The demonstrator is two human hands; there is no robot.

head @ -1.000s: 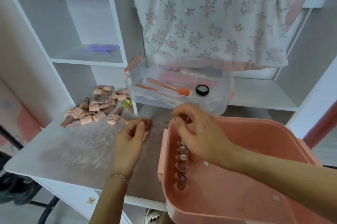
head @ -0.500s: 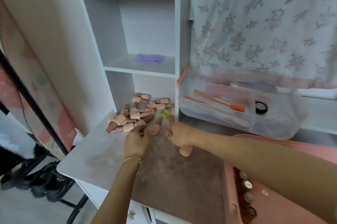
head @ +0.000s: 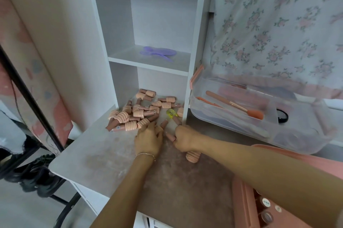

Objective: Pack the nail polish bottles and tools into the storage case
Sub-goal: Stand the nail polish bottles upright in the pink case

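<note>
With the right hand (head: 185, 139) closed around a bottle (head: 193, 156) and the left hand (head: 148, 139) spread empty, reaching, loose bottles (head: 141, 112) may roll off the table (head: 89, 155).

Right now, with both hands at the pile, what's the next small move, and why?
Probably carry the bottle in the right hand back to the pink case and stand it in the row. That hand is already closed on one, ribbed cap poking out below the fist, and the row holds only a few. The left hand lies flat by the pile, holding nothing visible.
</note>
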